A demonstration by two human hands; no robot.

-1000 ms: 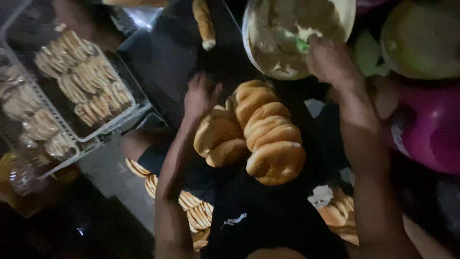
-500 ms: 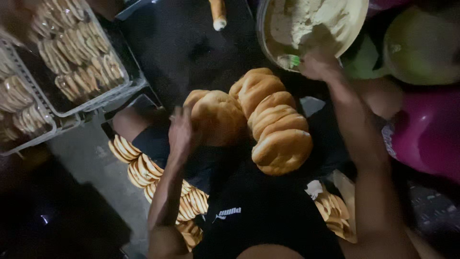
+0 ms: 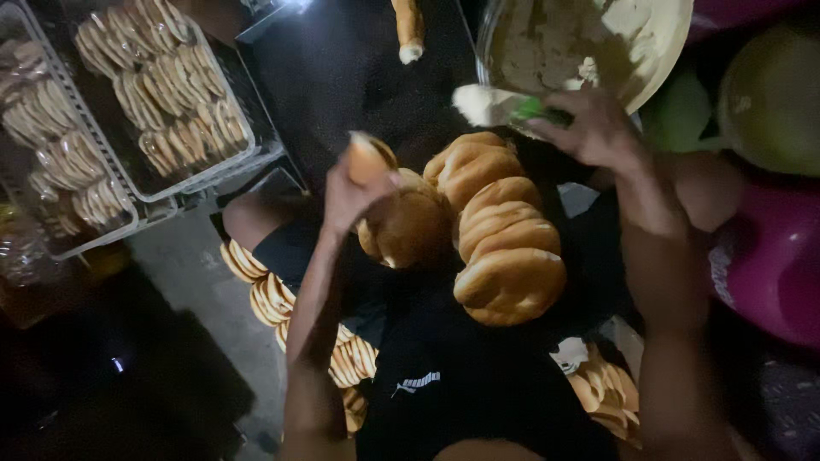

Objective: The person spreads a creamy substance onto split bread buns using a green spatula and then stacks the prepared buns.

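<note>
My left hand (image 3: 352, 195) holds up one golden bun (image 3: 369, 157), lifted off a pile of buns (image 3: 491, 235) that rests on my dark-clothed lap. My right hand (image 3: 594, 128) grips a green-handled spreading tool (image 3: 494, 106) loaded with pale filling, just below a round bowl (image 3: 662, 53) of cream-coloured filling. The loaded tip points toward the lifted bun, a short gap away.
Wire trays (image 3: 137, 183) with rows of filled buns stand at the upper left. More finished buns (image 3: 269, 294) lie beside my legs on the left and at the lower right (image 3: 606, 397). A magenta tub (image 3: 769, 256) and a green bowl (image 3: 769, 98) sit at the right.
My left hand picked a bun off the pile and raised it. My right hand drew the spreading tool out of the bowl with filling on it.
</note>
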